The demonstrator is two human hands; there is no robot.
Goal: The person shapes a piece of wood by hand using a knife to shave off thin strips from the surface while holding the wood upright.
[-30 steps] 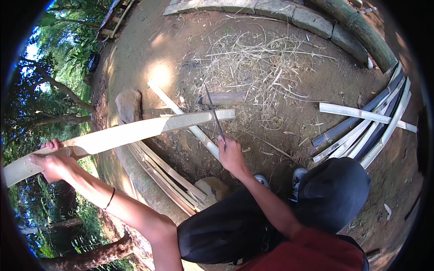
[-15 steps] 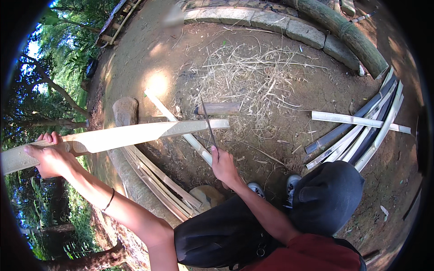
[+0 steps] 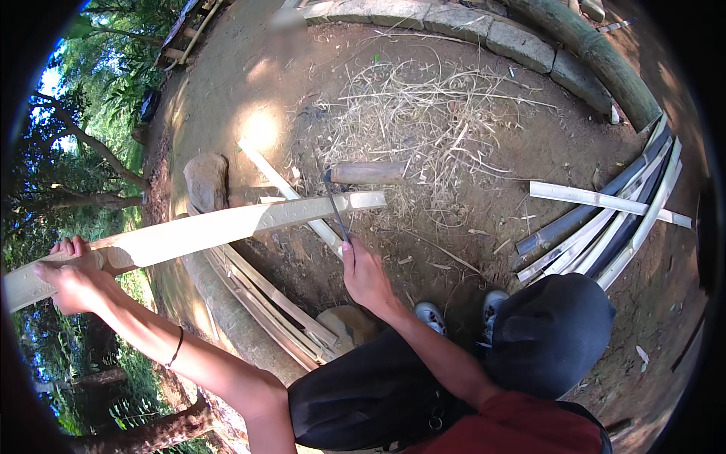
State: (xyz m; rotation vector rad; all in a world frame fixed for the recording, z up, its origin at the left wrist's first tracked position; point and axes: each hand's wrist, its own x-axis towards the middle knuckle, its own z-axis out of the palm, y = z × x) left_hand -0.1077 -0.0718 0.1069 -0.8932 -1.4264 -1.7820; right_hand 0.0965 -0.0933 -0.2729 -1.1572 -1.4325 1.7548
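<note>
A long pale split bamboo strip [image 3: 204, 233] stretches from the left rim of the view to the middle. My left hand [image 3: 74, 278] is closed around it near its left end, with the fingers over the far edge. In my right hand [image 3: 366, 274] is a knife [image 3: 333, 198] with a thin dark blade, gripped by its handle, which the fist mostly hides. The blade points up and away and crosses the strip near its right end. Whether the edge bites into the bamboo I cannot tell.
Pale shavings [image 3: 423, 129] lie heaped on the dirt ahead. A bundle of split bamboo [image 3: 620, 212] rests at the right, more strips [image 3: 265, 303] at the lower left. Beyond stand a stone kerb [image 3: 522, 47] and a thick bamboo pole [image 3: 597, 45]. A rock [image 3: 206, 181] sits beyond the strip.
My right hand and the knife have moved left along the bamboo strip, away from its right end. My left hand has shifted slightly left and down, still gripping the strip.
</note>
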